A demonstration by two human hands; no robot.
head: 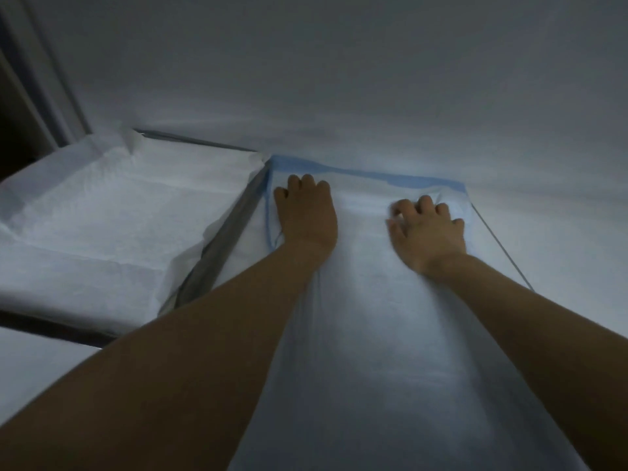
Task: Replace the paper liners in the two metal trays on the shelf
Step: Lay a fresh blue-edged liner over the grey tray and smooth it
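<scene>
Two metal trays sit side by side on the shelf. The left tray (190, 139) holds a white liner (102, 212). The right tray (503, 248) holds a blue-edged liner (373, 317). The left hand (306, 212) lies palm-down at its far left corner, fingertips hidden, so I cannot tell its grip. The right hand (428, 229), blurred, presses spread, bent fingers onto it.

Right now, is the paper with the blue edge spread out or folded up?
Spread out. The blue-edged liner lies open down the tray, left hand and right hand resting near its far end.
</scene>
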